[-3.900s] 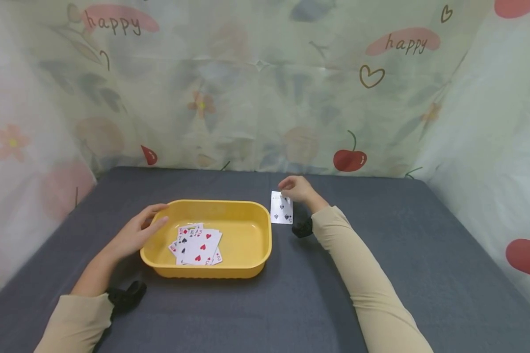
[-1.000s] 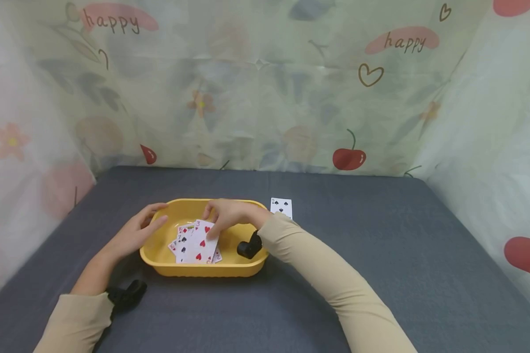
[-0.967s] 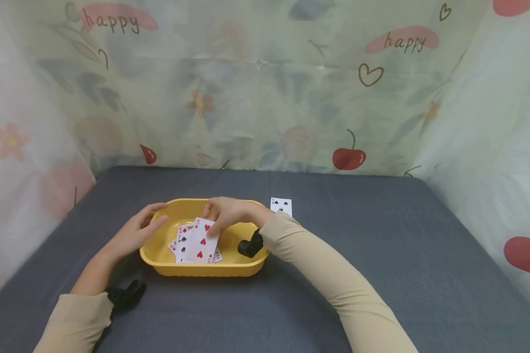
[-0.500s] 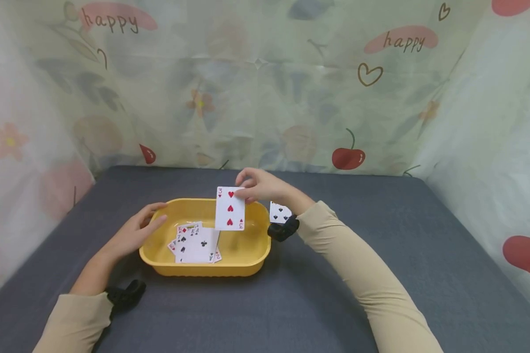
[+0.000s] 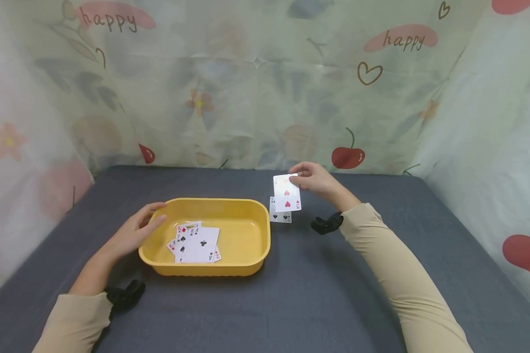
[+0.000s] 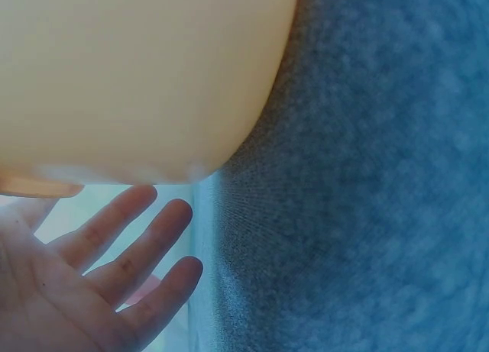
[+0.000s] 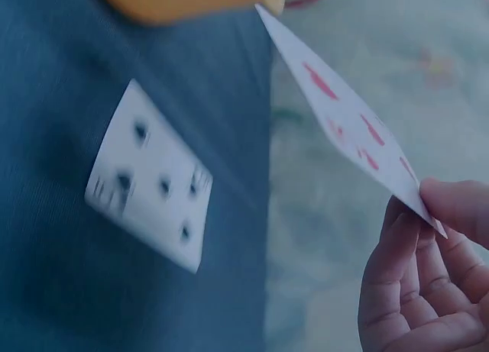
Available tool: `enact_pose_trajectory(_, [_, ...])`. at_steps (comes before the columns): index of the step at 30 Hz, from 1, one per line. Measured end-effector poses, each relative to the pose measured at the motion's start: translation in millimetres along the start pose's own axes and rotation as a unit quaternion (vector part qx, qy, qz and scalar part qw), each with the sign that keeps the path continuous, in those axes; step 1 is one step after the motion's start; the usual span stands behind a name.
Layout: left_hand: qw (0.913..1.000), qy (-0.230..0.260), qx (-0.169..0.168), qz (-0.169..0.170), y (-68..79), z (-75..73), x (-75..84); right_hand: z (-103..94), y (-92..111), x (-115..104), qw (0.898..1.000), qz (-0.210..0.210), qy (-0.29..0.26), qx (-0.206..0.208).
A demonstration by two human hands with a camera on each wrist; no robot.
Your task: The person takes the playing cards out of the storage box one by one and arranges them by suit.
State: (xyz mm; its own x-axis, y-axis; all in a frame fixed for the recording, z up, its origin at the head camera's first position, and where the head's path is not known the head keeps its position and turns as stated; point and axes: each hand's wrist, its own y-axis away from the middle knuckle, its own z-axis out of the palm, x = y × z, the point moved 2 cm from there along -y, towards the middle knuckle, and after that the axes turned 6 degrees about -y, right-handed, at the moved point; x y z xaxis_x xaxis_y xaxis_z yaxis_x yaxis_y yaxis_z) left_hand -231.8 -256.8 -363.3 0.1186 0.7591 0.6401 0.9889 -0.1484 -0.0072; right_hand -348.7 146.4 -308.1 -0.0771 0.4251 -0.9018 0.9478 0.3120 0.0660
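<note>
My right hand (image 5: 320, 182) pinches the three of hearts (image 5: 287, 195) by its top corner between thumb and fingers. The right wrist view has this playing card (image 7: 355, 123) tilted in the air, above the five of spades (image 7: 157, 176). That five lies face up on the table just right of the yellow tub (image 5: 243, 260), partly covered by the held card in the head view. My left hand (image 5: 137, 230) is at the tub's left rim, its fingers extended in the left wrist view. Inside the tub lies a loose pile of cards, the ace of clubs (image 5: 203, 245) uppermost.
A dark grey cloth covers the table (image 5: 291, 304). Patterned curtains (image 5: 258, 108) rise along the back and both sides. Black wrist bands (image 5: 327, 224) sit on both wrists.
The right hand has lifted the three of hearts off the pile in the tub and carried it right, over the five of spades. The ace of clubs now shows. The left hand stays put.
</note>
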Motion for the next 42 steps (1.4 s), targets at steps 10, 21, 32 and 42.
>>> enact_pose_trajectory(10, [1.0000, 0.000, 0.000, -0.004, -0.4, -0.5, 0.4, -29.9, -1.2, 43.5, 0.998, 0.056, 0.011, 0.040])
enact_pose_trajectory(21, [1.0000, -0.001, 0.000, 0.003, -1.6, -0.3, -1.8, -36.0, 1.5, 66.2, 0.995, 0.079, 0.035, 0.047])
enact_pose_trajectory(32, [1.0000, 0.002, 0.001, 0.002, -1.2, 0.0, -2.3, -30.3, -4.2, 78.0, 0.992, 0.112, 0.028, 0.041])
enact_pose_trajectory(42, [1.0000, 0.004, 0.005, 0.004, -0.5, 0.1, -2.3, -25.6, -5.3, 75.7, 0.992, 0.106, 0.056, 0.047])
